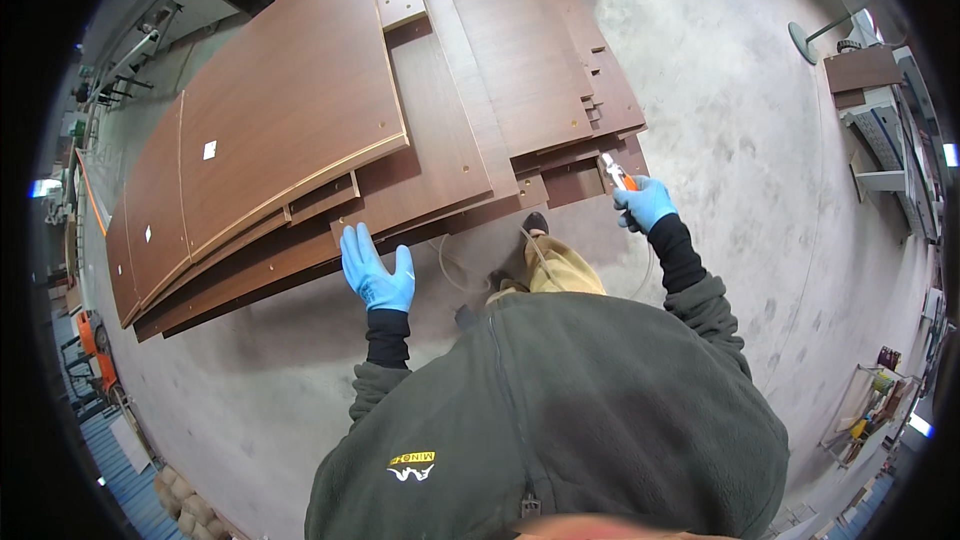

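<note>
My left hand, in a blue glove, is raised with its fingers stretched and the thumb apart. It holds nothing and is at the near edge of a dark brown wooden panel; whether it touches the edge I cannot tell. My right hand, gloved the same way, is closed around an orange and silver air blow gun. The silver tip points away from me, over the near right corner of the stacked panels. A thin clear hose hangs below this hand and loops near my legs.
A large brown panel with small white labels tops the left of the stack. More drilled and notched panels lie to the right. A round-based stand and a rack stand at the right; an orange machine is far left.
</note>
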Demonstrator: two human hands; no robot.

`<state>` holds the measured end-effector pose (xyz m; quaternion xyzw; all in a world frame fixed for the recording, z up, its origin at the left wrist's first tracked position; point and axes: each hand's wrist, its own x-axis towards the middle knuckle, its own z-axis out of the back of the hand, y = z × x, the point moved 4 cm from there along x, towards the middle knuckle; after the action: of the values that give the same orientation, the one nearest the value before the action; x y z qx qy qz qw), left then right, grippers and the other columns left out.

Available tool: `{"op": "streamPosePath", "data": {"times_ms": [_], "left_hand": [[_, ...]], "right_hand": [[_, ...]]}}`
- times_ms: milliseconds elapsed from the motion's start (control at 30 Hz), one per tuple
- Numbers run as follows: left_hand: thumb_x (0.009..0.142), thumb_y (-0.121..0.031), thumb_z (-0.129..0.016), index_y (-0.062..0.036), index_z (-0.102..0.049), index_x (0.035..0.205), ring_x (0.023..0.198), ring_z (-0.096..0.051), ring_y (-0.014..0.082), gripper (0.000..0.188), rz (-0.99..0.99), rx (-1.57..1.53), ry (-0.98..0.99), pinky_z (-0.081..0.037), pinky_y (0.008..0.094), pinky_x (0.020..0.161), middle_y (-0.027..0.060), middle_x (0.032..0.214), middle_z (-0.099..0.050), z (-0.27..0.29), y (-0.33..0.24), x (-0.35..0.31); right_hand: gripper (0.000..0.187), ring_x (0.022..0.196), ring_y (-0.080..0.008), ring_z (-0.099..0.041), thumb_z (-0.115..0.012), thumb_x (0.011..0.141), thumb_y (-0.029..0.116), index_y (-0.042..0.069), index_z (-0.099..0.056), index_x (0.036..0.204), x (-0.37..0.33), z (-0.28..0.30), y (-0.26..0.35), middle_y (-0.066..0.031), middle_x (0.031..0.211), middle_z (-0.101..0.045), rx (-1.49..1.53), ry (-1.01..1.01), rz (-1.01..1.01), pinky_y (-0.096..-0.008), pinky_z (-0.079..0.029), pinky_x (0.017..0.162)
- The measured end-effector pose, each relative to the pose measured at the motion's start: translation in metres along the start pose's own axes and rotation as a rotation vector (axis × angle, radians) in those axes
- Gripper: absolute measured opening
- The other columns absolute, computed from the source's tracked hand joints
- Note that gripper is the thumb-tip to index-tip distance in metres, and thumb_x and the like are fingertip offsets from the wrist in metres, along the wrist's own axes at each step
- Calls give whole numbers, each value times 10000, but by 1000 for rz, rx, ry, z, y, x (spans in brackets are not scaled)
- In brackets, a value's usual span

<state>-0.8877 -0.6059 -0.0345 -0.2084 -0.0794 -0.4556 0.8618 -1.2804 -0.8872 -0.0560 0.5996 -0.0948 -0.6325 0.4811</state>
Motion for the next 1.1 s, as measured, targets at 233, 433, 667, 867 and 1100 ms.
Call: {"op": "streamPosePath", "data": {"times_ms": [233,433,667,867,1100], "left_hand": [[810,-295,-779,-8,-460,1513,1464,-375,439,824,-47,-23,11,-299,535,1197,250,1577,-417,2,-3,-7],[825,-274,-779,-18,-454,1520,1465,-381,424,809,-38,-6,-28,-309,522,1193,228,1576,-430,4,-20,-3],[821,-294,-777,-4,-447,1518,1474,-353,451,824,-7,-29,-8,-288,545,1196,248,1586,-406,-13,-53,15],[841,-280,-765,15,-445,1507,1461,-362,469,796,58,-75,-78,-307,550,1185,282,1572,-405,-29,-72,31],[905,-390,-778,109,-352,1521,1487,-336,426,900,649,-255,-220,-295,467,1226,306,1585,-357,-66,-42,-2]], "right_hand": [[434,569,-140,-662,-711,874,202,-25,-611,1230,-52,-10,12,-64,827,-661,-32,67,72,-272,-502,478],[514,576,-135,-659,-728,872,202,-26,-589,1311,-53,-6,36,-70,841,-657,1,108,132,-263,-484,476],[553,565,-135,-648,-748,873,208,8,-571,1358,-16,14,62,-65,849,-659,9,151,146,-266,-486,484],[530,557,-129,-634,-726,883,174,-1,-573,1360,10,28,72,-48,815,-638,8,182,160,-263,-471,472],[534,545,-112,-610,-721,883,159,-9,-575,1368,25,29,90,-34,785,-620,-45,247,181,-256,-452,463]]}}
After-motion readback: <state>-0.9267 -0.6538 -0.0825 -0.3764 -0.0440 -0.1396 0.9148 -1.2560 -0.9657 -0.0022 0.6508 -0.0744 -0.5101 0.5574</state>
